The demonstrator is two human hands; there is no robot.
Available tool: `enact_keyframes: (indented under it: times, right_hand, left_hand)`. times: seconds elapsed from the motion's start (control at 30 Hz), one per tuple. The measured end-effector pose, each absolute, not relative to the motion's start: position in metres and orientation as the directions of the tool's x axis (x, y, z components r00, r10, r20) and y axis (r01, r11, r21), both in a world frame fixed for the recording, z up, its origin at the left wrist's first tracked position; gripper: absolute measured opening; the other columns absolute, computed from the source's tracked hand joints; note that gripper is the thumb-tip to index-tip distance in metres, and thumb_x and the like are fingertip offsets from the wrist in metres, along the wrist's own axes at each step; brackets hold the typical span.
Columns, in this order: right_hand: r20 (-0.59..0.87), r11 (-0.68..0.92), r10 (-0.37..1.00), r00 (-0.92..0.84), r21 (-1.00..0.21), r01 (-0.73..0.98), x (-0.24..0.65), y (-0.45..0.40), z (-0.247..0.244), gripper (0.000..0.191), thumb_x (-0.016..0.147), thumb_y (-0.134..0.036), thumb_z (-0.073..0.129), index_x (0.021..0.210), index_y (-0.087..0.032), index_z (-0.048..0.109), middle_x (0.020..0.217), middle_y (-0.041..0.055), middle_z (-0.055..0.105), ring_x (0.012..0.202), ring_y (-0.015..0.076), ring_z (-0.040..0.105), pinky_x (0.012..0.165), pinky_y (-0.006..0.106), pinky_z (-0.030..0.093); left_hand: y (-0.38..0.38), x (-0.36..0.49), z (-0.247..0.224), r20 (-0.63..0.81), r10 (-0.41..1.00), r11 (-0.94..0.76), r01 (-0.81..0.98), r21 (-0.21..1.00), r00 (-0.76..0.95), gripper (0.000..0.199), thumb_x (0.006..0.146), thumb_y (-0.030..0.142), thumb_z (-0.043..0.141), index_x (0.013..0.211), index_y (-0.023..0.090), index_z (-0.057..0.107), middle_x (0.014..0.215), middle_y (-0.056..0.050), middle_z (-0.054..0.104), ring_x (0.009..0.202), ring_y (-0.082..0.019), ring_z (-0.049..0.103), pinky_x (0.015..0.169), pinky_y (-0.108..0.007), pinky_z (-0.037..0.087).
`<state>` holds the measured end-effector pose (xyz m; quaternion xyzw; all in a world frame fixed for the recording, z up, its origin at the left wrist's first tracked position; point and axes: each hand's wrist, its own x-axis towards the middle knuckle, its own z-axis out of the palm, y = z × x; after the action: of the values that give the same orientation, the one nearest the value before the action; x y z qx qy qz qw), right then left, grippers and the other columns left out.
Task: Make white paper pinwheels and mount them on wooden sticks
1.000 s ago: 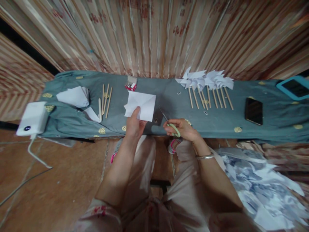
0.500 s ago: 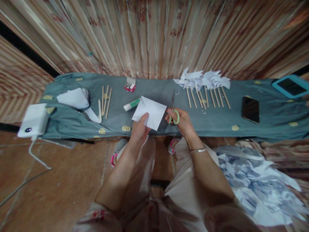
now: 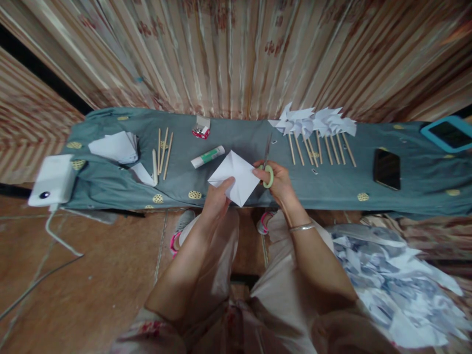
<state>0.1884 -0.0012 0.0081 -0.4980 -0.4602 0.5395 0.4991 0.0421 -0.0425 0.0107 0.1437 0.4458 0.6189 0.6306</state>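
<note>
A creased white paper square (image 3: 238,172) is pinched at its lower left side by my left hand (image 3: 217,197), thumb on top. Green-handled scissors (image 3: 269,176) are in my right hand (image 3: 277,182), their blades pointing away from me. The fingertips of that hand touch the paper's right corner. Behind the paper lies a glue stick (image 3: 207,157). Further back is a small open red and white box (image 3: 201,129). White paper pinwheels (image 3: 317,122) on wooden sticks lie in a row to the right.
On the cloth-covered table (image 3: 243,129) are a stack of white paper (image 3: 116,147), loose sticks (image 3: 162,152), a black phone (image 3: 386,168) and a blue-framed device (image 3: 446,133). A white device (image 3: 51,180) with a cable sits left. Paper scraps (image 3: 394,285) are heaped at the lower right.
The paper has been turned so a corner points away from me and has shifted slightly right. My right fingertips now touch its corner. The hand near the blue-framed device has left view.
</note>
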Motion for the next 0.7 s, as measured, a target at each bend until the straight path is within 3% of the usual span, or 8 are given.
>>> enact_keyframes:
  times: [0.2,0.5,0.7]
  right_hand:
    - [-0.098,-0.099,0.995,-0.030,-0.993,-0.063,0.188,-0.002,0.009,0.041,0.051,-0.044,0.083,0.079,-0.020,0.065,0.062,-0.0071,0.051,0.055,0.0074,0.042,0.051,0.023,0.034]
    - [-0.104,-0.105,0.994,-0.020,-0.990,-0.097,0.190,-0.002,0.008,0.039,0.050,-0.037,0.083,0.079,-0.020,0.065,0.059,-0.0083,0.050,0.052,0.0065,0.041,0.051,0.022,0.034]
    - [-0.102,-0.103,0.995,-0.012,-0.993,-0.065,0.190,-0.002,0.010,0.035,0.052,-0.037,0.080,0.079,-0.021,0.065,0.061,-0.0078,0.050,0.053,0.0068,0.041,0.050,0.023,0.034]
  left_hand:
    - [-0.042,0.042,0.008,-0.366,0.917,0.184,-0.646,0.740,-0.158,0.034,0.070,0.010,0.071,0.104,0.012,0.070,0.089,-0.007,0.077,0.093,-0.025,0.072,0.094,-0.038,0.054]
    - [-0.040,0.036,0.006,-0.368,0.914,0.168,-0.665,0.728,-0.171,0.016,0.070,0.015,0.074,0.086,0.011,0.070,0.078,-0.005,0.075,0.083,-0.021,0.073,0.091,-0.036,0.055]
    - [-0.037,0.031,0.004,-0.345,0.925,0.162,-0.657,0.736,-0.159,0.018,0.070,0.020,0.074,0.084,0.010,0.070,0.080,-0.008,0.076,0.090,-0.024,0.073,0.091,-0.036,0.055]
